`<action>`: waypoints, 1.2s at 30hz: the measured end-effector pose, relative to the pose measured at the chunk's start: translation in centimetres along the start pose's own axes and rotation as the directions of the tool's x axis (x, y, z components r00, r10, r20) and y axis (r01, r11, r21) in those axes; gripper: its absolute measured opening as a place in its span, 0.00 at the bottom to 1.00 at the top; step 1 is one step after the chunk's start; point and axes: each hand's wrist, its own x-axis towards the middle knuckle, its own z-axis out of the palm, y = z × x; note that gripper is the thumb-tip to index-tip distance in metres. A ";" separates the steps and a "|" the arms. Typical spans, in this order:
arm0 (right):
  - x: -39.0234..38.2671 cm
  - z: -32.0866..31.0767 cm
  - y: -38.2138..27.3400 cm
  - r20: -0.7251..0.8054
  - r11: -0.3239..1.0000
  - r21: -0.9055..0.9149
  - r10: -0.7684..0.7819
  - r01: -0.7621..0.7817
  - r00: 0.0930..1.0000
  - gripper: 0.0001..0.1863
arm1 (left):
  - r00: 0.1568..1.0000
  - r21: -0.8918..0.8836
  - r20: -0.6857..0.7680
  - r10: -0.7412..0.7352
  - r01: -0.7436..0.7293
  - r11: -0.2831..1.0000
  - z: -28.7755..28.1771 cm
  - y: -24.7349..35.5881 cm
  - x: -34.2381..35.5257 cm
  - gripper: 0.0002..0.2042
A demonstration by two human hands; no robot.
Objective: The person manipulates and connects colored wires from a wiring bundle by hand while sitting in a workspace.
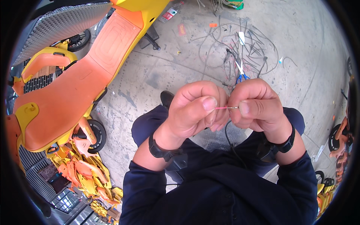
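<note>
A thin red wire [221, 108] runs between my two hands, in front of my body. Its red part sits pinched between the thumb and curled fingers of my left hand [195, 107]. The metallic, bare-looking stretch [233, 107] is gripped by the thumb and forefinger of my right hand [258, 107]. My knuckles almost touch each other. Below the hands a black cable [227, 135] hangs down toward my lap; whether it joins the red wire is hidden. Just beyond my right hand, blue-handled scissors [241, 75] lie on the floor with their blades parted.
Loose dark cables [258, 52] lie tangled on the concrete floor [150, 80] ahead. An orange and yellow scooter body [71, 97] stands close on the left. Behind it are piled yellow and orange panels [88, 172]. A plastic bottle [170, 13] lies at the far side.
</note>
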 end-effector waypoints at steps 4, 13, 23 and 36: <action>0.0 -0.2 0.0 0.016 0.999 0.032 -0.012 0.012 1.000 0.09 | 1.000 -0.043 0.010 0.000 0.001 0.999 0.1 0.0 0.0 0.14; 0.5 -0.2 -0.6 0.011 0.669 -0.714 -0.286 0.207 0.958 0.07 | 0.937 0.915 0.096 0.337 -0.216 0.341 -0.9 0.5 0.1 0.10; 0.9 -0.6 -1.6 0.138 0.306 -0.928 -0.242 0.210 0.960 0.03 | 0.961 0.988 0.121 0.248 -0.140 0.063 -0.7 0.9 0.1 0.08; 0.5 -0.1 -2.4 -0.234 0.581 -0.780 0.073 -0.232 0.970 0.11 | 0.993 0.984 0.039 0.110 -0.057 0.169 -0.9 1.3 0.2 0.04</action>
